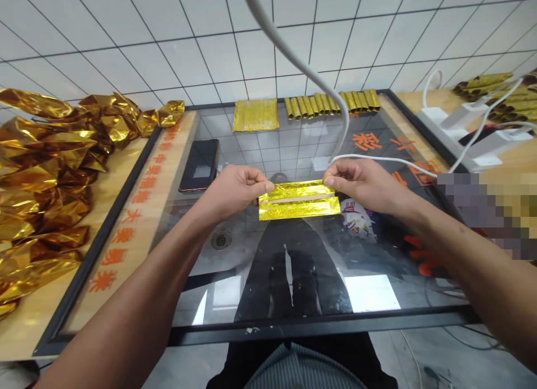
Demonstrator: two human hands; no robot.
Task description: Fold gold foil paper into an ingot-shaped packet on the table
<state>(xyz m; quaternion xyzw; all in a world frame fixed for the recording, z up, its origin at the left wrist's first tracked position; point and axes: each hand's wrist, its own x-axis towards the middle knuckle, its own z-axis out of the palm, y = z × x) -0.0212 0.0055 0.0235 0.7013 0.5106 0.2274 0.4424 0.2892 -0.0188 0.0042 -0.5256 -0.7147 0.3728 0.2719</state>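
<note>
Two hands: left hand (237, 190) and right hand (361, 182) are each pinched shut, thumb against forefinger, on opposite short ends of one shiny gold foil strip (298, 200).
Strip position: held level just above the glass, to the right of the flat black smartphone (200, 165) and nearer the person than it.
Strip form: long rectangle with the upper flap folded down. A pale band runs along the middle where the edges nearly meet. Surface embossed, mirror-bright, finely crinkled.
Handling note (judgement): foil this thin probably takes any stray crease at once. Keep both pinches level and the pull gentle and even, so the long fold runs straight and the ends do not tear.
Counter: glass-topped counter with a black frame (314, 323), strongly reflective. Orange characters sit on wood-coloured bands under the glass.
Left of smartphone: heap of crumpled gold foil pieces (46, 171), puffy and sharp-creased.
Beyond smartphone, to its right: flat square stack of gold foil sheets (255, 114). Further right is a row of gold foil rolls (331, 103), side by side at the counter's far edge.
Far right of smartphone: white plastic power strip (457, 133). A thick white cable (293, 53) curves down above the strip.
</note>
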